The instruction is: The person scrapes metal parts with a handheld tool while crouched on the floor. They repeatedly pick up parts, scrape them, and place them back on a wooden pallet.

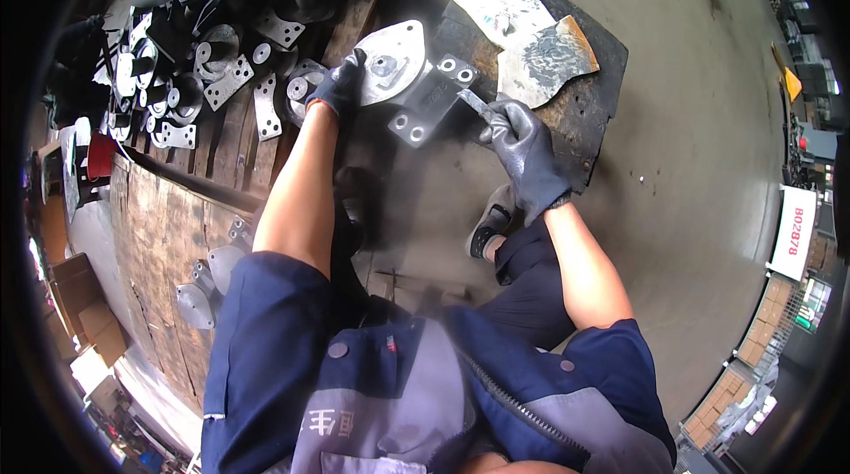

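Grey metal parts (pixel 228 83) lie heaped at the far left on wooden slats (pixel 232 151), with a wooden board (pixel 146 235) nearer the body. Next comes the left hand (pixel 339 86), gloved, closed on the left rim of a pale plate (pixel 390 58). Directly right of that hand, the plate has its blunt tip pointing up and away from the body. Against its lower right sits a darker block (pixel 434 100), which seems to belong to the same piece. The block's long axis slants from lower left to upper right, with a pair of holes at each end. The left hand is nearer the plate, the right nearer the block.

Just right of the block is a thin strip (pixel 475 102), pinched narrowly in the gloved right hand (pixel 518 142). Its long axis slants up and left, the free end aimed at the block's right edge; whether they touch, I cannot tell. Farthest right, two ragged sheets (pixel 549 61) rest on a black board (pixel 605 89).
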### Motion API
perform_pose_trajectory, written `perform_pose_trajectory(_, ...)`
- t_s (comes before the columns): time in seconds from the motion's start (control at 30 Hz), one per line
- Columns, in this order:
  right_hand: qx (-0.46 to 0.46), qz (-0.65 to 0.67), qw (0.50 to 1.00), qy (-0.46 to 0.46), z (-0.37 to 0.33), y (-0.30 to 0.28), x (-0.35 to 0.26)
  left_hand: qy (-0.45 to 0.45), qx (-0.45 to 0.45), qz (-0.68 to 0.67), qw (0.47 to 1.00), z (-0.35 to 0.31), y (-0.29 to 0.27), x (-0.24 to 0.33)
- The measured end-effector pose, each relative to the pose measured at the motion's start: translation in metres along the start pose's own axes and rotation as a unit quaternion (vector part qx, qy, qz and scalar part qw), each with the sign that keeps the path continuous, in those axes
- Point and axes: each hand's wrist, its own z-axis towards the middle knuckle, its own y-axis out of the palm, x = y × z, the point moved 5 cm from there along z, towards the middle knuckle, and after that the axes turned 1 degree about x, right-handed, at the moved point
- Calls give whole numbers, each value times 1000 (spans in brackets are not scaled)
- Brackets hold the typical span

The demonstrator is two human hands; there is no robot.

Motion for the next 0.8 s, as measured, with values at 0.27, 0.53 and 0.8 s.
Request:
perform_pose_trajectory(0.27,12,15,1000,-17,-25,-16,-10,-14,63,154,986,-20,-7,17)
perform_pose_trajectory(0.53,99,-10,977,187,-37,-36,-14,-44,104,-441,890,-17,-1,-45)
perform_pose_trajectory(0.8,127,165,964,164,-33,-53,15,208,133,-223,943,-37,-5,-16)
